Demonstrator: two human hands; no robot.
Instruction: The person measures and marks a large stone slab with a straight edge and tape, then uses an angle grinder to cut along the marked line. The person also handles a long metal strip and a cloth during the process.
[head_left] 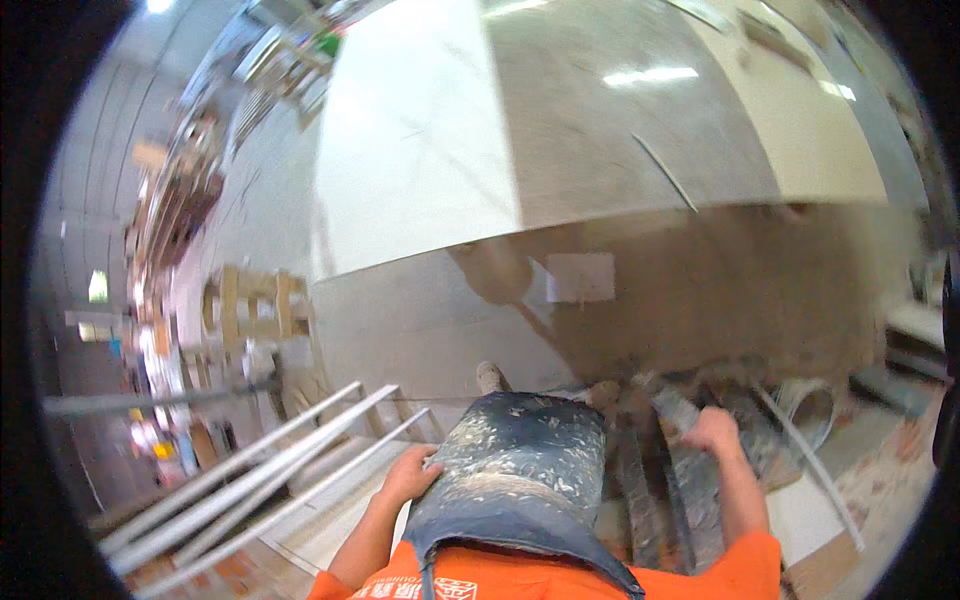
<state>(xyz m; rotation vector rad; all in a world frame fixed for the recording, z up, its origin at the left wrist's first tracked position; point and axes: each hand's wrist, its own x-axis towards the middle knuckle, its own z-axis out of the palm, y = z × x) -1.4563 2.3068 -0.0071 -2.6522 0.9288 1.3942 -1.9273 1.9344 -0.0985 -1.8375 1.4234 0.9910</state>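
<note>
We list: one grey flat piece (674, 408), near right, at our right hand (713, 431), probably stiff, best held by its near end; left hand (408, 475) by dark apron (520, 455); either hand's finger closure, we cannot tell.

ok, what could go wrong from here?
The white bars end near the left hand and might snag the apron. The right hand is at a grey piece; its grip is unclear, so the piece could slip. The thin rod reaches the grey panel's near edge; a bump might dislodge it.
</note>
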